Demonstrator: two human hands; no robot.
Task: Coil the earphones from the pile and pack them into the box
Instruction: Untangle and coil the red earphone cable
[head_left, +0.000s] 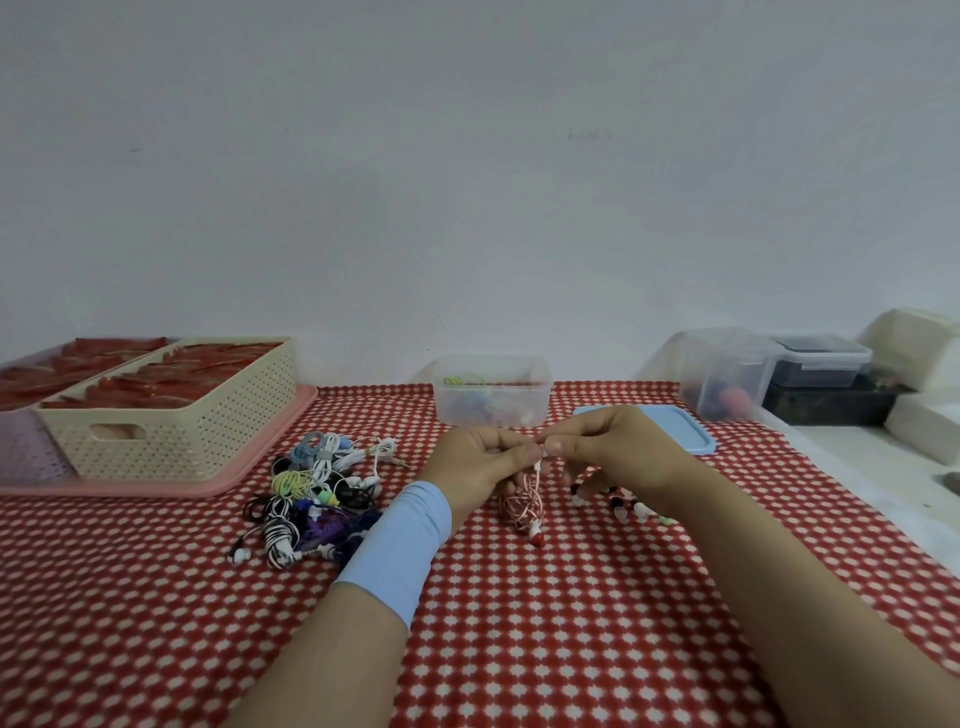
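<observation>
At frame centre the left hand (483, 462) and right hand (618, 452) each pinch the top of the red-and-white corded earphones (524, 506), whose tangle hangs straight down onto the red chequered tabletop (571, 623), with the clear plastic box (491, 389) just above the nearer left hand.

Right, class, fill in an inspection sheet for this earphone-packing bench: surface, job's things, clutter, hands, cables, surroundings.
Surface: red-and-white patterned cloth covers the table.
Job's things: pile of earphones left of the hands; clear box behind them, open, with some coloured items inside; blue lid beside it.
Clutter: cream basket on a pink tray, far left; lidded containers, far right.
Grippers: left hand and right hand both pinch the red-and-white earphone.
Cables: its cord hangs bunched below the pinch; more earbuds lie by the right hand.
Surroundings: plain white wall.
</observation>
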